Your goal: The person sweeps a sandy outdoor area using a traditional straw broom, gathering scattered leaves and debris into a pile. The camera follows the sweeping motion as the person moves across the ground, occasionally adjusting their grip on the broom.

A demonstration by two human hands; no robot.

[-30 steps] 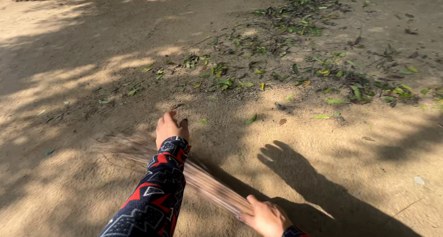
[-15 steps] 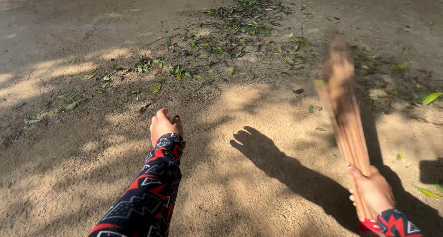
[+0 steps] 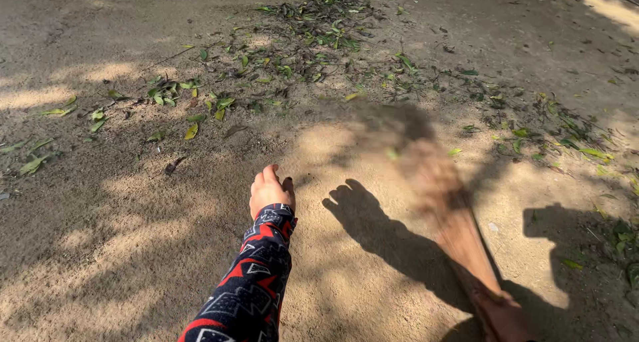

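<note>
My left hand hangs over the sandy ground with its fingers loosely together and nothing in it, the arm in a dark sleeve with red and white patterns. At the bottom right my right hand grips the thin end of a straw broom. The broom's bristles are blurred with motion and reach up and left across the sand, short of the scattered leaves. The shadow of my left hand lies between the hand and the broom.
Green and dry leaves lie gathered in a loose pile at the top centre. More leaves are strewn to the left and others to the right. Bare sand with patchy tree shade covers the ground.
The broom has swung from the far right back toward the centre, its bristles now lower and blurred. My right hand has dropped toward the bottom edge. My left hand has shifted slightly right.
</note>
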